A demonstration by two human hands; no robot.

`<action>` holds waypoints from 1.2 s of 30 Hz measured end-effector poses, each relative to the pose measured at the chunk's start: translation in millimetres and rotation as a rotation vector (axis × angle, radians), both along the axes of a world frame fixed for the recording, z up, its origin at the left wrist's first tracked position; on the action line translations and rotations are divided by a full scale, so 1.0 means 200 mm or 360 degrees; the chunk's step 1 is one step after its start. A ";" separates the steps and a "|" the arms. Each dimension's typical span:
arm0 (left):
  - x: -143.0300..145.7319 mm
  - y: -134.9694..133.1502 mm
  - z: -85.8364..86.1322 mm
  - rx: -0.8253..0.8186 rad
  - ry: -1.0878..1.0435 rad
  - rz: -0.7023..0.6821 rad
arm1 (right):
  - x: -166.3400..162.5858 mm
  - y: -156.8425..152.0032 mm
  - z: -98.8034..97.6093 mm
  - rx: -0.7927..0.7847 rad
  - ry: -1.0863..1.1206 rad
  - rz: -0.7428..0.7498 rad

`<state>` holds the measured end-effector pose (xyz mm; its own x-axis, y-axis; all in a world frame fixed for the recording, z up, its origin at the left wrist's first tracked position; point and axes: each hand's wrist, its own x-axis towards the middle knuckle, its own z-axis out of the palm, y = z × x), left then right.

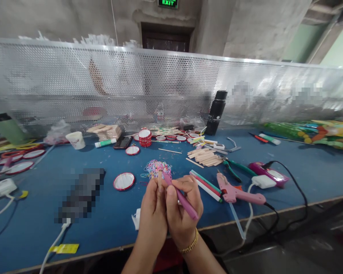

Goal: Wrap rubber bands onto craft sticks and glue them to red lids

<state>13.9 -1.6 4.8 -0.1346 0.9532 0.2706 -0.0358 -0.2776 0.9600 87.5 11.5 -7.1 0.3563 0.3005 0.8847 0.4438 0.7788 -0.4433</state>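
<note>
My left hand [153, 203] pinches a wooden craft stick [160, 179] upright near the middle of the table's front. Close against it, my right hand [185, 199] grips a purple marker pen [185, 203], its tip end slanting up toward the stick. The two hands touch along their thumbs. Just beyond the fingertips lies a tangled heap of small colourful bands or threads [156, 167]. A red-rimmed round disc [124, 181] sits left of my hands. To the right, several markers [205, 185] lie side by side.
A pink glue gun [234, 190], green-handled pliers [234, 169] and a pile of craft sticks [205, 156] lie right. A black bottle [216, 114] stands near the perforated metal screen [183, 87]. Left are a dark phone [81, 194] with its cable, a paper cup [76, 140] and stacked discs [145, 139].
</note>
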 end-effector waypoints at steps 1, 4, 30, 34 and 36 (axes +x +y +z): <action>0.00 0.00 0.00 0.0004 0.0004 -0.0004 | 0.00 0.00 0.00 -0.0003 -0.0003 0.0004; 0.00 0.00 0.00 0.0015 0.0003 -0.0017 | 0.00 0.00 0.00 -0.0032 -0.0014 0.0002; 0.00 -0.02 -0.02 -0.0086 -0.0362 -0.0110 | 0.01 -0.02 0.01 -0.0017 -0.0098 -0.0021; 0.00 -0.02 -0.01 -0.0068 -0.0353 -0.0101 | 0.02 -0.03 0.00 -0.0056 -0.0070 0.0007; 0.00 -0.02 0.00 -0.0040 -0.0340 -0.0095 | 0.02 -0.03 0.00 -0.0065 -0.0019 -0.0019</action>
